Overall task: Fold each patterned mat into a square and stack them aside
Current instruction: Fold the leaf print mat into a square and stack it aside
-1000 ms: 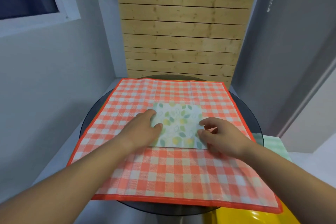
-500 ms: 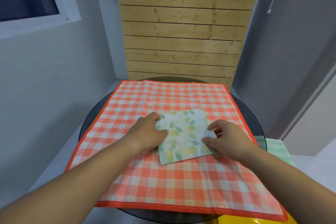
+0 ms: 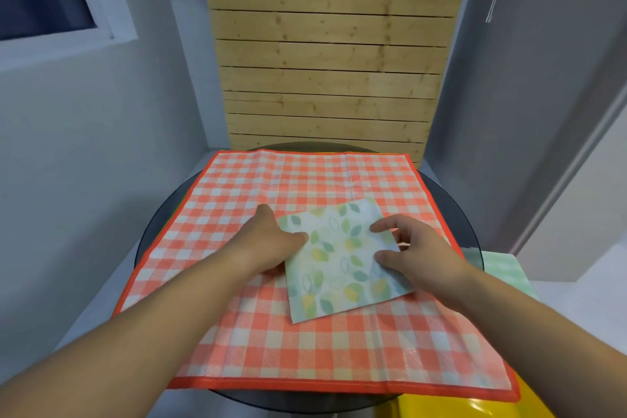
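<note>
A small folded mat with a leaf pattern [image 3: 339, 258] lies tilted on a large orange checked mat [image 3: 305, 349], which is spread flat over a round dark glass table [image 3: 152, 231]. My left hand [image 3: 268, 241] holds the folded mat's left edge with the thumb on top. My right hand [image 3: 417, 251] holds its right edge, with the index finger and thumb on the top face and the other fingers curled. Whether any fingers reach under the folded mat is hidden.
A pale green checked cloth [image 3: 502, 268] lies on a lower surface beyond the table's right rim. A yellow object [image 3: 475, 407] shows at the bottom right. A wooden slat panel [image 3: 332, 61] stands behind the table, with grey walls on both sides.
The folded leaf mat has turned counter-clockwise and shifted right and toward me, and both hands moved with it. The orange checked mat has stayed flat.
</note>
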A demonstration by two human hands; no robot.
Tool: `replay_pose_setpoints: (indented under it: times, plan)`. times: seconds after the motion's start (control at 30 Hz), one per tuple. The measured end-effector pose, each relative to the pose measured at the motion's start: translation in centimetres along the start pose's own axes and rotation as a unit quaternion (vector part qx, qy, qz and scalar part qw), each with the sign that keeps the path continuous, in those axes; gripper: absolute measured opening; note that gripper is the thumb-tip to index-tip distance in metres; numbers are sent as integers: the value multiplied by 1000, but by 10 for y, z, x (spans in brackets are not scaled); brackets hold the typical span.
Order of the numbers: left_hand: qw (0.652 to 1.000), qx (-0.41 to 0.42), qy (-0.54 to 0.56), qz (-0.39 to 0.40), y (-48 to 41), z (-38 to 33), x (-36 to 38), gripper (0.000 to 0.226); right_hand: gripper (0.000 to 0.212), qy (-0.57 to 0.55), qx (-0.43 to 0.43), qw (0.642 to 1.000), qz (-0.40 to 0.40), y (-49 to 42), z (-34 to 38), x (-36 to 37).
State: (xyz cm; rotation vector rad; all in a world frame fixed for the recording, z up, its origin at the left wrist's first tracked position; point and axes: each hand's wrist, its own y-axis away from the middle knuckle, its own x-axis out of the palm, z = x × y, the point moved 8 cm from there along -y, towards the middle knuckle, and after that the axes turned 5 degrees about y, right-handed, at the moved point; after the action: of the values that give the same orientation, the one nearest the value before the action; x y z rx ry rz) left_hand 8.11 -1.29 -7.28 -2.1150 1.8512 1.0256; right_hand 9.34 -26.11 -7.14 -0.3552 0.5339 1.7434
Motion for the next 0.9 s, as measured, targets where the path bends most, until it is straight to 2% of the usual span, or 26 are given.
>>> replay_pose_setpoints:
  times: [0.17,0.33,0.43,0.57,0.67,0.7,0.9]
  plan:
    - [989,-51,129,52,7,1,17,66,55,-98,0,995,27,11,0,0]
    - [991,3,116,68,21,-15,36,57,56,-195,-8,981,-26,33,0,-36]
    - [968,27,215,130,39,-42,71,45,54,-232,-17,970,-66,51,-9,-75]
    - [948,75,283,124,62,-86,120,55,56,-237,-2,962,-135,72,-38,-136]
    - [941,129,289,120,80,-123,164,26,62,-229,11,958,-173,87,-65,-181]
    - [937,138,297,118,86,-133,182,25,63,-219,23,958,-183,93,-76,-195]
    - [930,186,308,72,118,-164,304,30,46,-116,103,956,-249,121,-168,-265]
